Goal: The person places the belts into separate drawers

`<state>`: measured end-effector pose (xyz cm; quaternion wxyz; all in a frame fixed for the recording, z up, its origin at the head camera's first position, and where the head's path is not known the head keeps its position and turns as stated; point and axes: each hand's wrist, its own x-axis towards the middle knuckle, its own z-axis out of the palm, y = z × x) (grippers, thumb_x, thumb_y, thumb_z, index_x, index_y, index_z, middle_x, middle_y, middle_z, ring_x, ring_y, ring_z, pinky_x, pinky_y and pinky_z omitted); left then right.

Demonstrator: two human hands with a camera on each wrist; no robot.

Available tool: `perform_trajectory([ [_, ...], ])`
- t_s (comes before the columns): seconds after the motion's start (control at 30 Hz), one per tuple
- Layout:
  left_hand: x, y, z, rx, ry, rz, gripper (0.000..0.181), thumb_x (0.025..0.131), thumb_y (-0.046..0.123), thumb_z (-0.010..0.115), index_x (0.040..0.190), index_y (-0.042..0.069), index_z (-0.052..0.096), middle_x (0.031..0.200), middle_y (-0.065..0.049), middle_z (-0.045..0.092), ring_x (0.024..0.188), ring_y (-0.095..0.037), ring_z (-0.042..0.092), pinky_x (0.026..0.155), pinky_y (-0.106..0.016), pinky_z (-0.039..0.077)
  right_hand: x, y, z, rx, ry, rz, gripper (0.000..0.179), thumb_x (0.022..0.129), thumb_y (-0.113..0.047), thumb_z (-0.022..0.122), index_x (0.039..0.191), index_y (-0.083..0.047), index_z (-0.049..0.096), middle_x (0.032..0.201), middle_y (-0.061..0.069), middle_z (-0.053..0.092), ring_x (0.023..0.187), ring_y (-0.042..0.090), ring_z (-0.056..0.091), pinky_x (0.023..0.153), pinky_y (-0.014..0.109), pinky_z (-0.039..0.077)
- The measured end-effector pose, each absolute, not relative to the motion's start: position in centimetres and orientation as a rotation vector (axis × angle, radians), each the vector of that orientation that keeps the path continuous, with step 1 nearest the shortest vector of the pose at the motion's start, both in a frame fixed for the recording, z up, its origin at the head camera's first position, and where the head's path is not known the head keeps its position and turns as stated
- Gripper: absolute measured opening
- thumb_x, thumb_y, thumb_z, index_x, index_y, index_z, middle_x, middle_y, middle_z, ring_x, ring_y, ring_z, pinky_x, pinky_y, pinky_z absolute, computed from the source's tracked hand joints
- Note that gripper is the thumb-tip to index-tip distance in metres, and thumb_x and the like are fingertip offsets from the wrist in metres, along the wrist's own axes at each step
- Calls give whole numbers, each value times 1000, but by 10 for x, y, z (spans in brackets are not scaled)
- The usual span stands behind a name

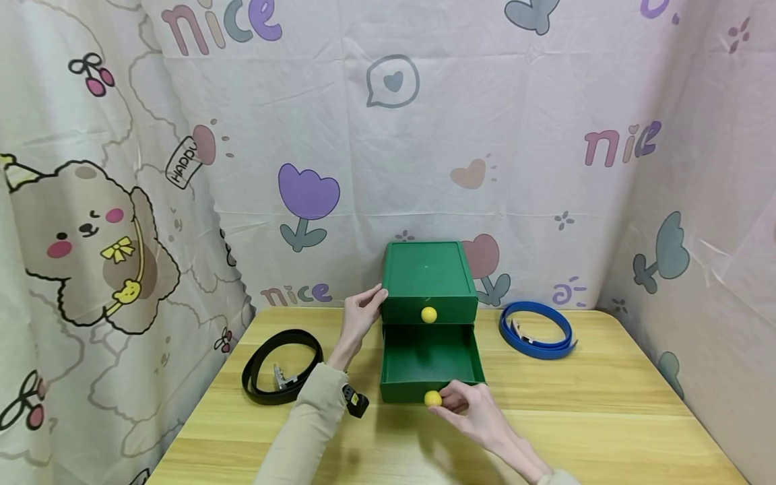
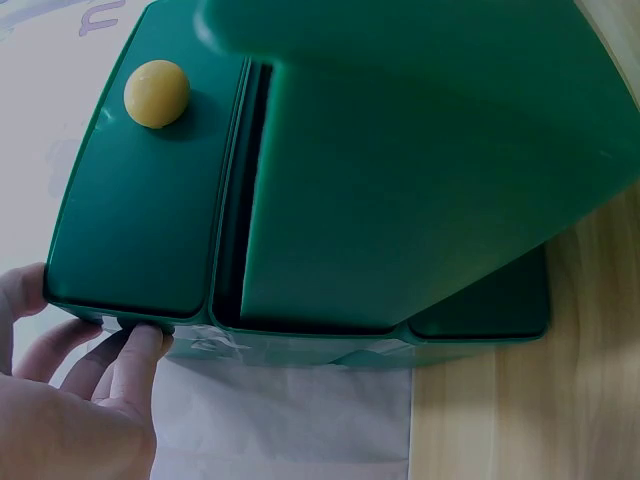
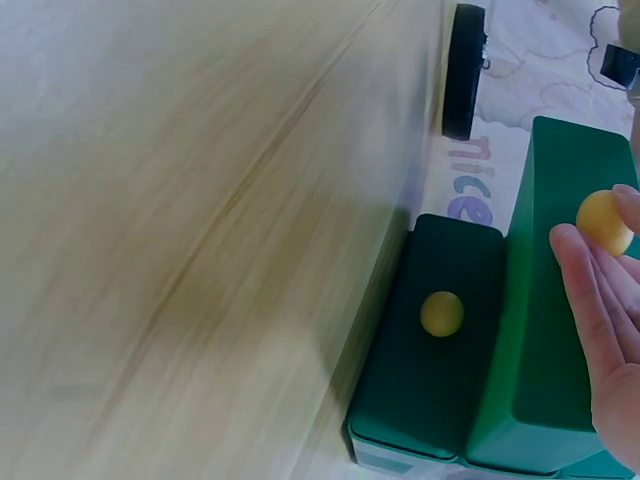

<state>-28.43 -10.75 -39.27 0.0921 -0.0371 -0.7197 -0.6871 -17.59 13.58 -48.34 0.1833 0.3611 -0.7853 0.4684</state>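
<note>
A green drawer cabinet (image 1: 429,269) with round yellow knobs stands against the back curtain. My left hand (image 1: 362,313) holds its upper left front corner; in the left wrist view the fingertips (image 2: 145,340) press along the cabinet's side. The top drawer (image 2: 140,210) is closed, and the drawer below it (image 1: 427,360) is pulled out, its green inside showing. My right hand (image 1: 479,414) pinches that drawer's yellow knob (image 3: 603,222) between thumb and fingers. A closed bottom drawer (image 3: 430,390) with its own knob appears in the right wrist view; the pulled-out drawer hides it from the head view.
On the wooden table (image 1: 576,424), a coiled black belt (image 1: 254,387) with a metal buckle lies left of the cabinet. A coiled blue belt (image 1: 545,350) lies to its right. Printed curtains (image 1: 388,168) hang behind and at both sides.
</note>
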Motion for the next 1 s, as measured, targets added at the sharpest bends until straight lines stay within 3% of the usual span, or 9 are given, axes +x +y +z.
perform_trajectory([
  [0.3,-285,-108,-392,-98,-2139,-2040,43,99,26,66,137,8,63,140,-17,62,131,-29,58,108,-51,47,-177,142,-481,1081,-2068,1368,14,80,1,81,82,-11,74,67,0,74,54,-3,63,49,11,50],
  [0.43,-285,-108,-393,-90,-2151,-2018,42,99,27,66,137,9,64,138,-16,64,125,-23,61,108,-52,48,-181,150,-479,1134,-1933,1382,26,78,12,77,81,-13,72,59,-2,69,46,2,60,46,11,49],
  [0.6,-286,-108,-393,-83,-2146,-2024,41,98,27,67,136,9,65,137,-14,65,122,-21,62,107,-50,49,-190,164,-477,1157,-1720,1383,29,75,22,71,76,-7,68,52,0,63,40,5,54,41,10,45],
  [0.77,-285,-107,-392,-93,-2146,-2031,41,98,26,66,136,9,64,138,-14,65,128,-24,60,106,-46,50,-199,182,-471,1089,-1596,1402,28,78,26,62,69,-1,66,49,6,60,37,7,52,37,12,43],
  [1.0,-286,-108,-392,-87,-2135,-2041,41,98,27,67,135,9,65,138,-14,64,125,-22,60,107,-50,49,-211,208,-462,904,-1589,1406,31,79,29,57,72,1,68,49,11,58,37,8,52,34,17,42],
])
